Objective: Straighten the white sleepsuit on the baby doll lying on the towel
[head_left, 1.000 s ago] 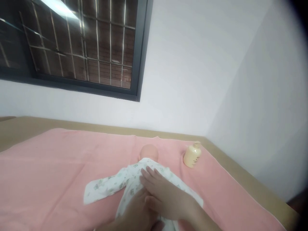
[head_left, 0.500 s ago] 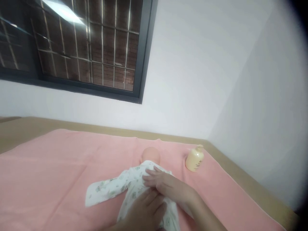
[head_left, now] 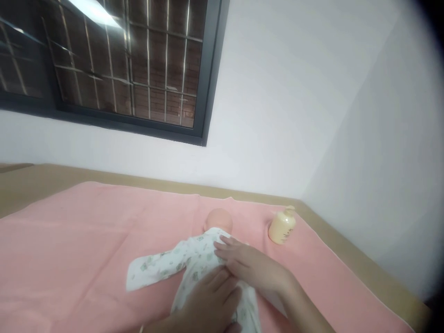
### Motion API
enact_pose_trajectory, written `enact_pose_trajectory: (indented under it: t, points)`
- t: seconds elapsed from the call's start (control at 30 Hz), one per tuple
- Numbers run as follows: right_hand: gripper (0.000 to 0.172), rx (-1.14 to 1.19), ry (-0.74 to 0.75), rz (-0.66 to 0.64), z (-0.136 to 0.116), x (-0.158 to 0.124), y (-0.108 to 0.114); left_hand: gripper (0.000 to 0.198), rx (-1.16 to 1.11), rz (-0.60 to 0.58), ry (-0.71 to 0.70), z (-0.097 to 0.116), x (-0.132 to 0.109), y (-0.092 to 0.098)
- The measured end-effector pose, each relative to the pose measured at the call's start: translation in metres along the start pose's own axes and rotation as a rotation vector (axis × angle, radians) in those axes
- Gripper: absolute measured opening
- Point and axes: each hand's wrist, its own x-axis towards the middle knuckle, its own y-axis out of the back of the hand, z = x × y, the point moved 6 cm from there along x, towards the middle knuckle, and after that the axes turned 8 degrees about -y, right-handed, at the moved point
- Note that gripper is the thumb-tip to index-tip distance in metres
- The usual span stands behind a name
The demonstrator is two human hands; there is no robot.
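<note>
A baby doll [head_left: 196,259] in a white outfit with a small green print lies on the pink sheet, its bald head [head_left: 218,220] pointing away from me and no face showing. One sleeve [head_left: 149,270] stretches out to the left. My right hand [head_left: 248,263] rests flat across the doll's upper back, fingers extended. Lower on the back lies my left hand [head_left: 213,298], palm down with its fingers stretched toward the right hand's fingers. Both hands cover part of the outfit, and the doll's lower end falls outside the view.
A cream pump bottle [head_left: 281,226] stands on the pink sheet [head_left: 90,231] to the right of the doll's head. The tan surface [head_left: 243,191] under the sheet meets white walls [head_left: 263,115]. A dark-framed window with bars [head_left: 156,88] is at the upper left.
My right hand has slid slightly to the right over the doll's back. The whole view has shifted a little; the doll and bottle otherwise look the same.
</note>
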Motion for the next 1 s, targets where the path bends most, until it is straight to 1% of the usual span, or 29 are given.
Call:
enact_pose_trajectory:
  t: [0.1,0.2,0.3,0.37,0.43,0.53,0.63,0.7,0.8,0.93,1.0]
  points:
    - [0.044,-0.033,0.068,0.03,-0.011,0.006,-0.005,0.041,-0.019,0.008,0.039,-0.002,0.001,0.0]
    - [0.045,-0.086,0.113,0.039,-0.01,0.02,-0.012,0.038,-0.061,0.002,0.044,0.001,0.005,0.01]
    - [0.047,-0.076,0.064,0.057,0.005,0.024,-0.009,0.033,-0.07,-0.011,0.059,0.004,0.007,0.027]
    - [0.048,-0.004,0.001,0.009,0.016,0.018,-0.005,0.033,-0.032,-0.011,0.058,0.006,0.007,0.036]
    - [0.048,0.081,-0.029,-0.044,0.018,0.007,-0.001,0.036,0.0,0.013,0.035,0.007,0.007,0.039]
    - [0.047,0.101,0.01,-0.068,0.003,-0.002,0.001,0.037,-0.039,0.021,0.023,0.005,0.007,0.035]
    - [0.045,-0.055,0.075,-0.042,-0.016,0.003,-0.007,0.039,-0.11,-0.006,0.046,0.002,0.01,0.031]
    - [0.047,-0.168,0.096,0.011,-0.021,0.012,-0.012,0.04,-0.133,-0.02,0.05,0.003,0.012,0.033]
    - [0.049,-0.234,0.072,0.075,-0.011,0.021,-0.015,0.038,-0.143,-0.048,0.07,0.006,0.013,0.039]
    - [0.053,-0.16,-0.014,0.093,0.013,0.021,-0.015,0.035,-0.136,-0.068,0.118,0.008,0.014,0.049]
    - [0.055,-0.127,-0.045,0.118,0.019,0.019,-0.016,0.033,-0.149,-0.063,0.118,0.008,0.014,0.053]
